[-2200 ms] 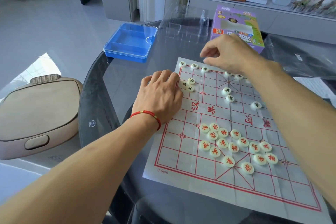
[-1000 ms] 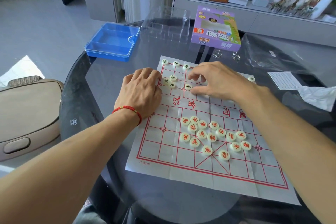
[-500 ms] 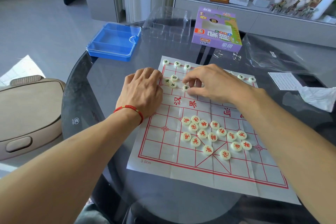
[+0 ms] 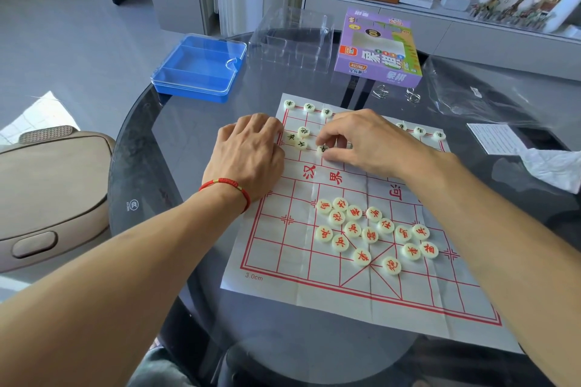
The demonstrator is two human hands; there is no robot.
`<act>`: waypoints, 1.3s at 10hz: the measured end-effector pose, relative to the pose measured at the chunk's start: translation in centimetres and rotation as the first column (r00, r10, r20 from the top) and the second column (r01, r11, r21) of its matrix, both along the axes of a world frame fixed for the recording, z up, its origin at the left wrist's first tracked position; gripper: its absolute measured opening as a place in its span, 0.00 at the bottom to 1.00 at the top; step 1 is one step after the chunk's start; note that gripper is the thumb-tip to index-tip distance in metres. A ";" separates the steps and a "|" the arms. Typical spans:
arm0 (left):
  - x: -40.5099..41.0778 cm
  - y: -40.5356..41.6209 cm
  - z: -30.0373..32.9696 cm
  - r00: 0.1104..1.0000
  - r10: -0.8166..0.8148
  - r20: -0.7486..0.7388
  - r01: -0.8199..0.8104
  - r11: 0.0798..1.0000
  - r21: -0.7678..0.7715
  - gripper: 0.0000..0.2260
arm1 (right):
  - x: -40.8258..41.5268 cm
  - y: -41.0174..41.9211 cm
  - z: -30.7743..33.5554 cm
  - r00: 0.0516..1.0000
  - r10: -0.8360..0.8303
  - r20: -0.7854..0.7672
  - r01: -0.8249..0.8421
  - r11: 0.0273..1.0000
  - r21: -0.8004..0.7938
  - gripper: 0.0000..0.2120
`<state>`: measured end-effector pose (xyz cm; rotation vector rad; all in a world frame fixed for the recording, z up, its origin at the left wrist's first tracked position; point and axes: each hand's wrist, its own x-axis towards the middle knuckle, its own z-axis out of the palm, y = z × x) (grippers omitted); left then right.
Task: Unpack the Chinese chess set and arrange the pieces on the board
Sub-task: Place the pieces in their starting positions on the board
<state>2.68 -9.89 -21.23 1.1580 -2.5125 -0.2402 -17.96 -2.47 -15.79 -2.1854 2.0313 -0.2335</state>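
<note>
A paper chess board (image 4: 276, 264) with red lines lies on the dark glass table. Several red-lettered pieces (image 4: 371, 231) sit in a loose cluster on its near half. Black-lettered pieces stand along the far row (image 4: 308, 107) and at the far right (image 4: 419, 130); three more (image 4: 298, 139) lie near the left edge. My left hand (image 4: 248, 157) rests palm down on the board's left edge, fingers bent. My right hand (image 4: 361, 141) pinches a black-lettered piece (image 4: 322, 149) between thumb and forefinger on the board.
A blue plastic case (image 4: 198, 67) with a clear lid, a clear plastic tray (image 4: 292, 38) and the purple chess box (image 4: 380, 50) stand at the table's far side. A plastic bag (image 4: 471, 91), a leaflet (image 4: 493, 138) and tissue (image 4: 553, 166) lie right. A beige chair (image 4: 47, 192) is left.
My right hand came from the far row down to the board's middle left and now pinches a black-lettered piece there. My left hand stayed on the left edge.
</note>
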 end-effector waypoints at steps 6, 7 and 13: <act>0.0 0.0 0.0 1.000 0.000 0.002 0.000 1.000 0.008 0.15 | 1.7 -1.3 0.2 0.988 -0.121 -0.093 0.100 0.975 -0.201 0.10; 0.1 0.0 0.0 1.000 -0.006 0.003 0.006 1.000 0.007 0.15 | -1.9 -1.1 1.2 0.969 -0.245 -0.034 0.235 0.954 -0.187 0.07; 0.1 0.0 -0.1 1.000 -0.006 -0.001 0.006 1.000 0.007 0.17 | -5.6 -4.3 0.8 0.948 -0.318 0.032 0.318 0.948 0.011 0.11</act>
